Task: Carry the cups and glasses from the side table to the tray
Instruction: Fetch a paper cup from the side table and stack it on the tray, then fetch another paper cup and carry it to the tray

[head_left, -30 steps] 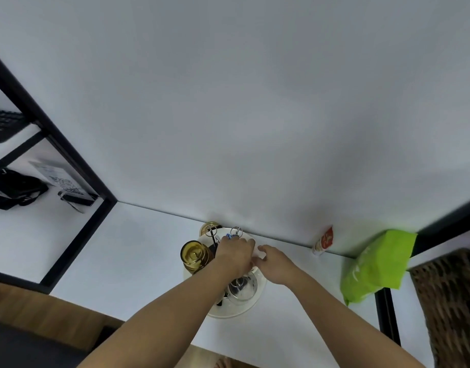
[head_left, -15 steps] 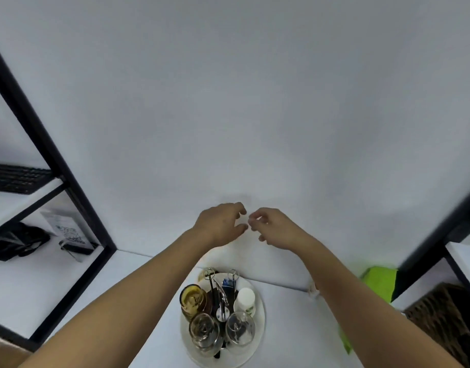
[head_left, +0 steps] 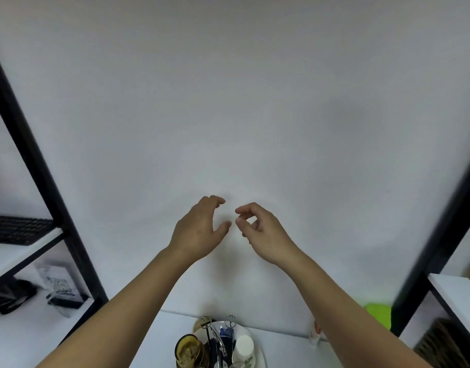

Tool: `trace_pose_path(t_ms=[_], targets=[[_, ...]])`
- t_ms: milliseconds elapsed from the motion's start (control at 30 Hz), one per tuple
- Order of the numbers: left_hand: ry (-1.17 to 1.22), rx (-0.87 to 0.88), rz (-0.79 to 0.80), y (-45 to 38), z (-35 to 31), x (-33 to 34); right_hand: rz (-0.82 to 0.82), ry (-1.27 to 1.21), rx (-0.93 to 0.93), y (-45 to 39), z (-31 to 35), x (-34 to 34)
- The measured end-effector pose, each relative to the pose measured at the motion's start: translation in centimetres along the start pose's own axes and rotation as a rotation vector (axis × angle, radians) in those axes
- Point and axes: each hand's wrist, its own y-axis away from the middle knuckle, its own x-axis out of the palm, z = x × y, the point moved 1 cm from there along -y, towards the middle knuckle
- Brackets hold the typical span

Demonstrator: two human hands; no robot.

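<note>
Two bare hands raised in front of a white wall, holding nothing.

The left hand (head_left: 199, 229) and right hand (head_left: 260, 229) hang loosely curled, well above the round tray (head_left: 258, 349) at the table's back edge, which carries an amber glass (head_left: 188, 350) and a white bottle (head_left: 243, 347).

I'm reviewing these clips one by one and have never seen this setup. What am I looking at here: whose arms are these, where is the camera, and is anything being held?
There is no machine: a person wears a wide-angle camera on the head, so this single view looks forward and down past their own arms. The left hand and right hand are raised in front of a plain white wall, fingers loosely curled, holding nothing. At the bottom edge, a round white tray sits on a white table. It carries an amber glass, a white bottle and a metal rack. Black-framed shelves stand at both sides.
</note>
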Motion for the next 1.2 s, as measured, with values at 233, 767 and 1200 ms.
trace_pose_path(t_ms=[233, 767, 1200], targets=[[-0.016, -0.076, -0.075, 2.6, -1.3, -2.1, 0.049, -0.067, -0.075, 0.3, 2.0, -0.9], [0.061, -0.705, -0.362, 27.2, -10.0, -4.1, 0.632, -0.271, -0.253, 14.6, 3.7, 4.3], [-0.29, -1.214, -0.893, 64.0, -33.4, -16.6, 1.367, -0.503, -0.612, 49.8, 19.2, 10.7]])
